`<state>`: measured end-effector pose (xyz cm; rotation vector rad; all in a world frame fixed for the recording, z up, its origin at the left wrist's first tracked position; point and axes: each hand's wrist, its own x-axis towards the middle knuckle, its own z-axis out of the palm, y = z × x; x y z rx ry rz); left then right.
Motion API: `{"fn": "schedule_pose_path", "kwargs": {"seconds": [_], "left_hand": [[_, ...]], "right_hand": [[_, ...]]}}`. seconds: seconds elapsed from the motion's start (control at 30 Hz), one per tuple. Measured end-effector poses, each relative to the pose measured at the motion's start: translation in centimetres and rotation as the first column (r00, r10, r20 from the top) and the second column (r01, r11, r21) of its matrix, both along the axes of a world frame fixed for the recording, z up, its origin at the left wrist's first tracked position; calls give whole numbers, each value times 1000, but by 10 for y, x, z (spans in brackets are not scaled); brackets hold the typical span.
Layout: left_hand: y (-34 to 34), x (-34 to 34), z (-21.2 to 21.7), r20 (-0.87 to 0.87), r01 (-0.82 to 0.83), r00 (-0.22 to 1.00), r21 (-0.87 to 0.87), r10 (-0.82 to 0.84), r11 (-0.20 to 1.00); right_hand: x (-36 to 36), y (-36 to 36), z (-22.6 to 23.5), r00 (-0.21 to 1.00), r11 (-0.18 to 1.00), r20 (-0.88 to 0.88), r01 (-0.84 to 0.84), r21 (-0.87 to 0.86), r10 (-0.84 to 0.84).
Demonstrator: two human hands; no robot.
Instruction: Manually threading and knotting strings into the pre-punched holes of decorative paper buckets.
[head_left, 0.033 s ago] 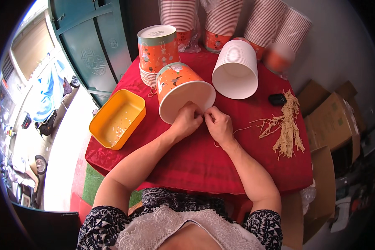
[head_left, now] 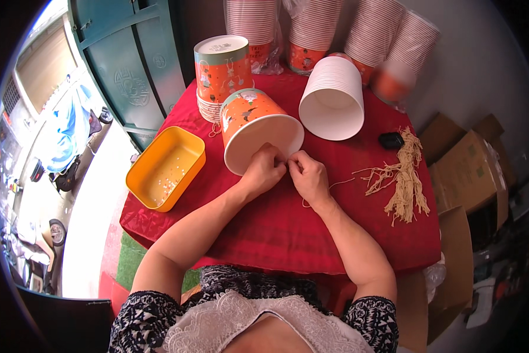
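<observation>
An orange paper bucket [head_left: 255,113] with a printed pattern lies on its side, its white open mouth toward me. My left hand [head_left: 264,167] is closed at the lower part of that mouth, partly inside it, with whatever its fingertips pinch hidden. Beside it, at the bucket's lower right rim, my right hand [head_left: 309,178] pinches with thumb and forefinger. A thin beige string [head_left: 342,182] trails out by the right hand and looks held in that pinch. The two hands' fingertips almost meet.
On the red-covered table [head_left: 264,235] stand a yellow tub [head_left: 197,165] with small white bits, an upside-down bucket stack [head_left: 220,67] and a white nested stack [head_left: 332,100] on its side. A bundle of strings [head_left: 410,176] lies right, near a black object [head_left: 391,140]. Wrapped stacks [head_left: 314,35] line the back.
</observation>
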<state>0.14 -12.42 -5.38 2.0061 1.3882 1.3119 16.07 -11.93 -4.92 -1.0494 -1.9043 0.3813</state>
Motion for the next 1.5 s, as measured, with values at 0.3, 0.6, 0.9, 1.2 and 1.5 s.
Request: {"fn": "schedule_pose_path", "kwargs": {"seconds": [0.3, 0.6, 0.9, 1.2, 1.5], "left_hand": [[-3, 1, 5, 39, 9, 999, -41, -7, 999], [-3, 3, 6, 64, 20, 998, -37, -18, 999], [-2, 0, 0, 53, 19, 998, -47, -17, 999], [2, -3, 0, 75, 36, 997, -27, -33, 999], [-1, 0, 2, 71, 25, 997, 11, -26, 1000]], "right_hand": [[-1, -2, 2, 998, 999, 54, 36, -20, -34], [-1, 1, -4, 996, 996, 88, 19, 82, -26], [-1, 0, -6, 989, 979, 146, -8, 205, -23], [0, 3, -7, 984, 968, 178, -53, 243, 10], [9, 9, 0, 989, 979, 6, -147, -142, 150]]}}
